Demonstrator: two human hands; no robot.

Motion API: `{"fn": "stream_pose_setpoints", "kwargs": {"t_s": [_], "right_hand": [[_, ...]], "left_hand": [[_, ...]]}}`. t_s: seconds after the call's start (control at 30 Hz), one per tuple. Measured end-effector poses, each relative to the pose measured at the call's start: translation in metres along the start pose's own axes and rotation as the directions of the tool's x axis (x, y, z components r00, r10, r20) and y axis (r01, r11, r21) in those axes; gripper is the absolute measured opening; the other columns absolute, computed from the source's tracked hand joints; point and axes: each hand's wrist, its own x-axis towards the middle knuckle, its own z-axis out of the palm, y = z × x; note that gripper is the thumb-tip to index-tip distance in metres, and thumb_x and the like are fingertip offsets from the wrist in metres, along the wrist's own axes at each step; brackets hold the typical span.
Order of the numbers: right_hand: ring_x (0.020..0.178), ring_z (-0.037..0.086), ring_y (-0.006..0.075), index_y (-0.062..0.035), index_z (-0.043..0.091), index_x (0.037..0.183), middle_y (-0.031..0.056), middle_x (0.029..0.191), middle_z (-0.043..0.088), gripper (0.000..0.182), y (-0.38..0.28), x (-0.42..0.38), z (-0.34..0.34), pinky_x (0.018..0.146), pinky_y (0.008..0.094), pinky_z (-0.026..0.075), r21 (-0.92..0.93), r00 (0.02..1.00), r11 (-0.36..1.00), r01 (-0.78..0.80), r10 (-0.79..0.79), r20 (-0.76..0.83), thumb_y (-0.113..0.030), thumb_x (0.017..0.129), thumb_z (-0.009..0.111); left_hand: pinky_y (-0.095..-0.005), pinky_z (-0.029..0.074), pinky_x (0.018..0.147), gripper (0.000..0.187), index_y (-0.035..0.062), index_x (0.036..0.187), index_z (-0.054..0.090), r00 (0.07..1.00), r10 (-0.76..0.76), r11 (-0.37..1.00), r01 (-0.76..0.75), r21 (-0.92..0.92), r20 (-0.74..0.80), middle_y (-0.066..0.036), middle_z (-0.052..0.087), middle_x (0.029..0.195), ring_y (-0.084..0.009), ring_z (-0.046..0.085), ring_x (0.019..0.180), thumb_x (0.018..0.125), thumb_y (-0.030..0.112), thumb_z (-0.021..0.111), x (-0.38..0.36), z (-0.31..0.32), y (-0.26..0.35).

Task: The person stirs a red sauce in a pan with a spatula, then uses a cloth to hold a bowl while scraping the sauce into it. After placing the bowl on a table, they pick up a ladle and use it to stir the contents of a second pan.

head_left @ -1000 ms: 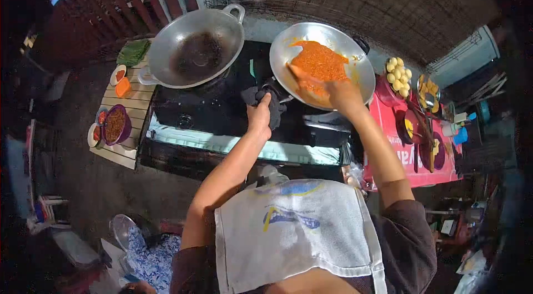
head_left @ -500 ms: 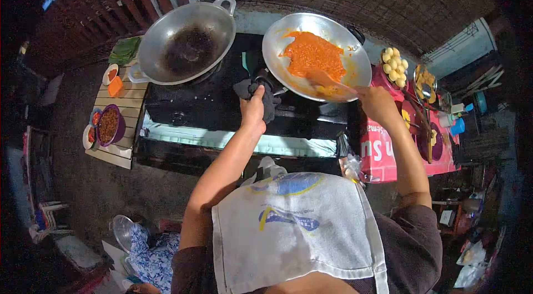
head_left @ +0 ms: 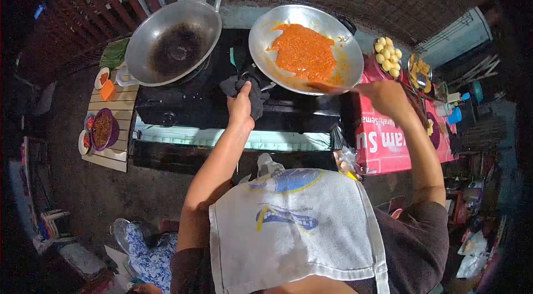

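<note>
My left hand (head_left: 240, 106) is closed on a dark cloth (head_left: 256, 99) at the near-left side of the right wok; the cloth seems to wrap a handle, which is hidden. Orange-red spice paste (head_left: 305, 52) lies spread over the bottom of that wide metal wok (head_left: 266, 38). My right hand (head_left: 387, 97) grips a wooden spatula (head_left: 328, 88), its blade low against the wok's near inner wall, slightly blurred. Left of this stands a larger two-handled wok (head_left: 141, 52), dark and stained in the middle.
A black stove (head_left: 205, 106) carries both woks. At right, a pink-covered table (head_left: 383, 147) holds a bowl of peeled eggs (head_left: 388, 56) and a plate of fried pieces (head_left: 420, 72). On a slatted table (head_left: 119, 141) stand several small bowls. Another person's patterned clothing (head_left: 145, 255) shows lower left.
My right hand and the spatula have moved outward to the right, toward the wok's near rim. The paste is gathered differently. The whole view has shifted slightly; my left hand stays on the cloth.
</note>
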Motion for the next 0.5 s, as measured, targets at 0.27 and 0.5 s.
{"fn": "stream_pose_setpoints", "kwargs": {"t_s": [0.27,0.5], "right_hand": [[0.069,0.061,0.0274,-0.0243,0.065,0.092,0.0083,0.076,0.063,0.02,0.04,0.013,-0.023,0.06,0.0396,0.048,-0.012,0.998,0.998,0.054,-0.054,0.02,-0.031,0.082,0.049],[0.071,0.063,0.0257,-0.0137,0.067,0.076,0.0096,0.074,0.063,0.016,0.086,0.083,0.018,0.059,0.0356,0.049,-0.377,0.983,0.921,-0.099,0.032,-0.18,-0.024,0.074,0.054]], "left_hand": [[-0.0345,0.052,0.07,0.023,0.0062,0.105,0.048,1.0,-0.027,0.999,0.028,-0.015,0.014,-0.007,0.056,0.099,-0.0196,0.058,0.083,0.083,0.008,0.053,-0.015,0.01,0.014],[-0.0353,0.052,0.074,0.026,0.0053,0.108,0.048,0.998,-0.045,0.999,0.045,-0.013,0.043,-0.008,0.057,0.101,-0.0198,0.059,0.085,0.083,0.008,0.053,-0.008,0.005,0.011]]}}
